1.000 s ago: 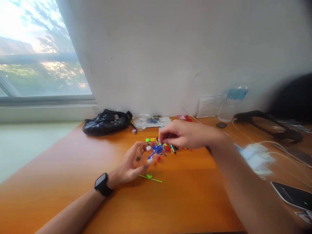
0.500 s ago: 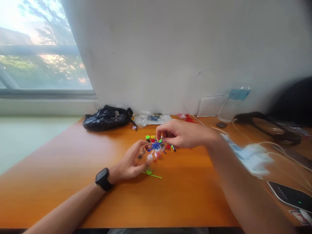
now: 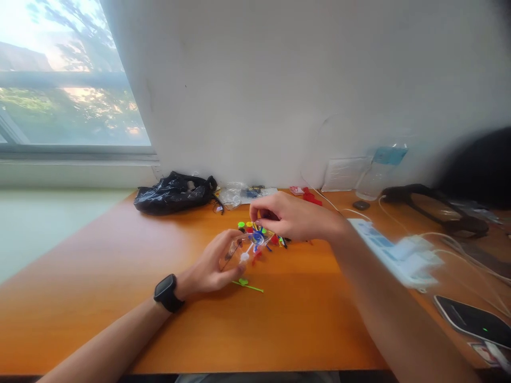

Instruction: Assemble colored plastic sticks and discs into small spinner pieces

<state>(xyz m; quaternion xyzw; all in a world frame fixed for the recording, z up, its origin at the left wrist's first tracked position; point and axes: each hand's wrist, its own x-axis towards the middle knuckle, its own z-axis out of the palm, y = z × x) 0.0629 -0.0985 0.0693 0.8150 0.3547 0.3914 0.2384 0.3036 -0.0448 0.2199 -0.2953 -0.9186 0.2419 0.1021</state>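
Observation:
My left hand [image 3: 209,261], wearing a black watch on its wrist, is curved round a clear plastic piece [image 3: 228,258] with a blue round centre [image 3: 257,238] and a white knobbed stick [image 3: 245,256]. Thumb and fingers grip its near side. Above the far side of this piece, my right hand [image 3: 275,214] is closed in a pinch. Whatever lies between its fingertips is too small to make out. Small coloured plastic pieces [image 3: 282,242] lie behind and to the right, partly covered by the hands. A green stick [image 3: 249,287] rests on the table just in front of my left hand.
At the back of the wooden table [image 3: 255,330] lie a black plastic bag [image 3: 173,192], clear packaging [image 3: 235,195] and red pieces [image 3: 311,197]. A white power strip [image 3: 393,250] with cables runs along the right, near a phone-like black device [image 3: 473,322]. A clear bottle [image 3: 369,178] stands behind.
My right hand has shifted slightly left and up over the clear piece, still pinched. My left hand keeps its grip in nearly the same place.

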